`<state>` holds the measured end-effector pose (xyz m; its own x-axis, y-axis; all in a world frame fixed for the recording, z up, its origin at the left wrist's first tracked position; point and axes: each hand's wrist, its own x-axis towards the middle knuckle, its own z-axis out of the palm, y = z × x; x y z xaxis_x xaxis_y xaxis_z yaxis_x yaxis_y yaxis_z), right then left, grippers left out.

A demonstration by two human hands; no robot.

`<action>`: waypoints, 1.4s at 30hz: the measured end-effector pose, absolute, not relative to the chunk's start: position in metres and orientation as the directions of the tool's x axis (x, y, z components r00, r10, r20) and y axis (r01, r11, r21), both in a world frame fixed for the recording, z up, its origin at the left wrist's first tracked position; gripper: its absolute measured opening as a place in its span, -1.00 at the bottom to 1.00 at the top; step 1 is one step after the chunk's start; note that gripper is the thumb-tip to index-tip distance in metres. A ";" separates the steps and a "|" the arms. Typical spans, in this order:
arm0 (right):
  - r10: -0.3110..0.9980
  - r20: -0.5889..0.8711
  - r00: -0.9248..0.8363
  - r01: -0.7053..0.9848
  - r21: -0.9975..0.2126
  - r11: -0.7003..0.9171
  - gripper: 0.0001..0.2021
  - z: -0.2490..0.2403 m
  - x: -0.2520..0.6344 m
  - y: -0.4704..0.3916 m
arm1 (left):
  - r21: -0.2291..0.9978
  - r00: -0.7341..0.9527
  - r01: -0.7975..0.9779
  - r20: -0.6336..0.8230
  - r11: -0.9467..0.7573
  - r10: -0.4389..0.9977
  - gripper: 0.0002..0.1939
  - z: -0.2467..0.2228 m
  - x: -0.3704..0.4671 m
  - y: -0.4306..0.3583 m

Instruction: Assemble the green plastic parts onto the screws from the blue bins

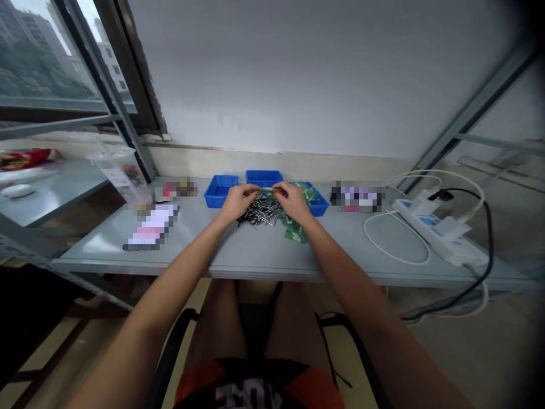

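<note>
Piled pieces [260, 213] shiny metal; trays [216, 201] plastic (smooth-looking).

No text is reading clearly for you. At six o'clock, your garment [255, 369] is showing large pale letters [251, 393], cut off by the edge and not legible. At nine o'clock, the cup [123, 184] is carrying a label [118, 175] too small to make out; at three, the power strip [447, 245] is bearing illegible blue markings [427, 220].
</note>
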<state>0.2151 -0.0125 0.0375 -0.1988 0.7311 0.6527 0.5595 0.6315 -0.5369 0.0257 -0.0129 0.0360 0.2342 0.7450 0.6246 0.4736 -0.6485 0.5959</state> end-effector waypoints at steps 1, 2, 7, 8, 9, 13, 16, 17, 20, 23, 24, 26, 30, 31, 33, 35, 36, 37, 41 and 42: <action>0.737 0.648 -0.193 0.553 -0.549 0.627 -0.93 0.038 0.215 -0.013 | 0.593 0.234 0.474 0.628 -0.651 0.742 -0.83 0.036 0.026 -0.013; 0.746 0.639 -0.189 0.544 -0.564 0.621 -0.92 0.038 0.215 -0.014 | 0.588 0.234 0.478 0.631 -0.653 0.740 -0.83 0.036 0.026 -0.013; 0.797 0.572 -0.195 0.420 -0.685 0.595 -0.85 0.037 0.213 -0.014 | 0.536 0.247 0.534 0.640 -0.653 0.727 -0.85 0.037 0.026 -0.015; 0.806 0.559 -0.194 0.385 -0.712 0.587 -0.83 0.036 0.213 -0.014 | 0.523 0.256 0.542 0.643 -0.658 0.722 -0.86 0.037 0.026 -0.015; 0.817 0.543 -0.192 0.352 -0.739 0.574 -0.82 0.036 0.213 -0.013 | 0.511 0.263 0.549 0.646 -0.662 0.717 -0.86 0.038 0.026 -0.015; 0.860 0.473 -0.190 0.237 -0.828 0.508 -0.77 0.036 0.211 -0.012 | 0.487 0.268 0.563 0.658 -0.668 0.704 -0.84 0.037 0.026 -0.015; 0.874 0.445 -0.195 0.176 -0.861 0.478 -0.76 0.037 0.210 -0.012 | 0.474 0.270 0.560 0.670 -0.679 0.691 -0.84 0.037 0.025 -0.015; 0.878 0.435 -0.198 0.160 -0.870 0.467 -0.76 0.037 0.210 -0.012 | 0.469 0.276 0.557 0.673 -0.685 0.686 -0.83 0.037 0.025 -0.015; 0.894 0.401 -0.198 0.141 -0.891 0.431 -0.76 0.039 0.210 -0.013 | 0.459 0.307 0.538 0.674 -0.707 0.672 -0.80 0.037 0.025 -0.016; 0.904 0.378 -0.201 0.181 -0.892 0.414 -0.76 0.040 0.210 -0.015 | 0.460 0.315 0.523 0.677 -0.717 0.665 -0.78 0.038 0.025 -0.017; 0.902 0.380 -0.204 0.201 -0.886 0.419 -0.77 0.040 0.210 -0.015 | 0.461 0.313 0.522 0.679 -0.718 0.664 -0.78 0.039 0.026 -0.018; 0.894 0.396 -0.210 0.233 -0.867 0.440 -0.79 0.040 0.210 -0.015 | 0.460 0.309 0.519 0.684 -0.720 0.660 -0.79 0.039 0.026 -0.018; 0.886 0.414 -0.210 0.264 -0.848 0.459 -0.83 0.039 0.211 -0.014 | 0.453 0.291 0.522 0.702 -0.723 0.650 -0.82 0.040 0.027 -0.017; 0.883 0.418 -0.213 0.266 -0.845 0.464 -0.83 0.038 0.211 -0.014 | 0.452 0.277 0.523 0.711 -0.722 0.646 -0.83 0.040 0.027 -0.017; 0.872 0.439 -0.217 0.276 -0.829 0.486 -0.82 0.038 0.212 -0.013 | 0.462 0.244 0.520 0.725 -0.718 0.644 -0.83 0.040 0.027 -0.016; 0.849 0.488 -0.203 0.324 -0.785 0.528 -0.81 0.037 0.212 -0.011 | 0.499 0.229 0.510 0.707 -0.701 0.669 -0.83 0.039 0.027 -0.015; 0.833 0.519 -0.192 0.361 -0.752 0.552 -0.80 0.037 0.213 -0.010 | 0.525 0.232 0.502 0.683 -0.687 0.692 -0.82 0.039 0.027 -0.014; 0.813 0.552 -0.184 0.398 -0.715 0.575 -0.79 0.037 0.214 -0.010 | 0.552 0.238 0.495 0.657 -0.671 0.715 -0.81 0.038 0.026 -0.014; 0.787 0.585 -0.197 0.394 -0.687 0.610 -0.79 0.039 0.215 -0.010 | 0.611 0.234 0.451 0.623 -0.651 0.746 -0.81 0.037 0.026 -0.011; 0.801 0.559 -0.215 0.351 -0.721 0.597 -0.79 0.039 0.215 -0.011 | 0.612 0.232 0.444 0.627 -0.655 0.744 -0.81 0.037 0.027 -0.011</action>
<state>0.2149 -0.0112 0.0393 -0.2153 0.8010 0.5586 0.3506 0.5973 -0.7213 0.0266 -0.0107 0.0366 0.2318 0.7436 0.6271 0.4438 -0.6545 0.6121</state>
